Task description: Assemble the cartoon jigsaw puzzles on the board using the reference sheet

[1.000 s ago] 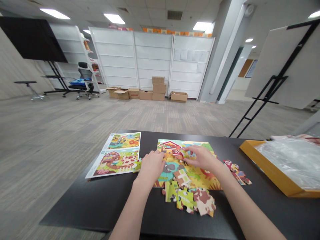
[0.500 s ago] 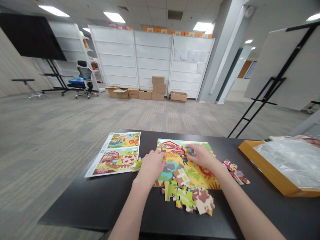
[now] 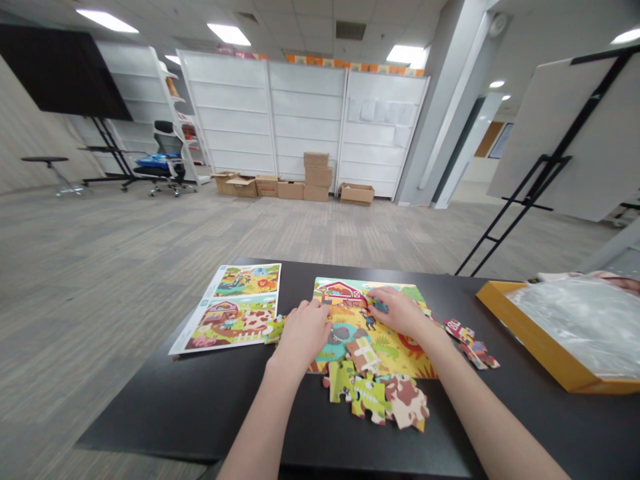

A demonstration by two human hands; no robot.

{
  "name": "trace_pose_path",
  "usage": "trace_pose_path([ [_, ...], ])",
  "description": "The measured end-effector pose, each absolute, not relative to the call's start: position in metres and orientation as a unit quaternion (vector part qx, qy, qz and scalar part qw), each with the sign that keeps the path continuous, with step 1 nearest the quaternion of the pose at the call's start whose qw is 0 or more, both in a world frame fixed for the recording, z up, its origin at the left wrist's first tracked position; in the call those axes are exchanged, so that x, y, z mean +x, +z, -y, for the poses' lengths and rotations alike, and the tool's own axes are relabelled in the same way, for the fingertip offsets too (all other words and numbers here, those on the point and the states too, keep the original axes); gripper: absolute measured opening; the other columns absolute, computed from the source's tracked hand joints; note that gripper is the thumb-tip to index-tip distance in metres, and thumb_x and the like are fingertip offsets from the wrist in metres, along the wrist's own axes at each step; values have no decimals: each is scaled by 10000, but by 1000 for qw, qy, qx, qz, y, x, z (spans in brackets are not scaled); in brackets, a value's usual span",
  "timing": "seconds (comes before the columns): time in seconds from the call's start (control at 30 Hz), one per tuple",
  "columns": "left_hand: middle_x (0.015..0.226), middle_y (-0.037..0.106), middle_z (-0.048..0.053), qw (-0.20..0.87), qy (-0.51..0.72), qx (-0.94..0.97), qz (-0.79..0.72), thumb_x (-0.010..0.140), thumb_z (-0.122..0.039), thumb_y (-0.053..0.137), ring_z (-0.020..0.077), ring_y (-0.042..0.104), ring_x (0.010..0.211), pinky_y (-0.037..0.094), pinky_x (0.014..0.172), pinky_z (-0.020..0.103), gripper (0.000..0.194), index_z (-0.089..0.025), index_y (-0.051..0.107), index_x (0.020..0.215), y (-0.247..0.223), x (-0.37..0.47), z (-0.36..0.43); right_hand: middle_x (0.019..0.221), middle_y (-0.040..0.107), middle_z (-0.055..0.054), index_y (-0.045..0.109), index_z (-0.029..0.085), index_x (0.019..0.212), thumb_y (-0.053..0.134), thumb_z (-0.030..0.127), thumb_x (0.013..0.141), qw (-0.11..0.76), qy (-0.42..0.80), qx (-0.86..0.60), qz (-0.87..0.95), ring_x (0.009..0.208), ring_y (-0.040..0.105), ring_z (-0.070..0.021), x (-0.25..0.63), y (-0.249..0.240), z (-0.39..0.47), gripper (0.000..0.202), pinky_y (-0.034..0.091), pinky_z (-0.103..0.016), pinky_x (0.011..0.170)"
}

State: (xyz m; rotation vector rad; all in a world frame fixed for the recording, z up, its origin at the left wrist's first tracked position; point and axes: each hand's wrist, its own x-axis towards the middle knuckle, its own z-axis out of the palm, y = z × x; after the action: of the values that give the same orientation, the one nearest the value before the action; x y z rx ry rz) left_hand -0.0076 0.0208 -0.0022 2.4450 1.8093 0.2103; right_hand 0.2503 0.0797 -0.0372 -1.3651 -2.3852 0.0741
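Observation:
A colourful jigsaw lies on the black table, with a red barn at its top left. My left hand rests on its left edge, fingers bent; whether anything is under them is hidden. Over the upper right part is my right hand, its thumb and fingers bent near a blue patch; I cannot tell whether that is a loose piece. Loose green pieces and brown-and-cream pieces overlap below the jigsaw. Several red and purple pieces lie right of my right forearm. A printed picture sheet lies at the left.
The black table ends at the left and far side. On its right stands a yellow box with clear plastic in it. Beyond are cardboard boxes, an office chair and a board on a black stand.
My right hand has shifted slightly to the left over the upper part of the jigsaw. My left hand has stayed in place.

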Motion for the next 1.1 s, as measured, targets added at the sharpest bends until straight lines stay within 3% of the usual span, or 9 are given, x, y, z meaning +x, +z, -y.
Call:
trace_pose_path([
  [0.5,1165,679,92,46,74,798,-597,956,-291,555,268,619,1071,529,866,377,205,-207,693,1082,-2,-6,-20,1197,693,-133,716,193,1138,568,272,931,210,31,-447,869,1114,650,-258,252,-40,-81,267,517,-429,1003],
  [1.1,1169,671,103,49,73,798,-597,957,-302,552,273,611,1080,525,862,378,209,-206,690,1082,-3,-5,-20,1174,690,-127,701,195,1115,566,269,931,205,37,-460,863,1094,641,-259,252,-39,-82,240,515,-423,977],
])
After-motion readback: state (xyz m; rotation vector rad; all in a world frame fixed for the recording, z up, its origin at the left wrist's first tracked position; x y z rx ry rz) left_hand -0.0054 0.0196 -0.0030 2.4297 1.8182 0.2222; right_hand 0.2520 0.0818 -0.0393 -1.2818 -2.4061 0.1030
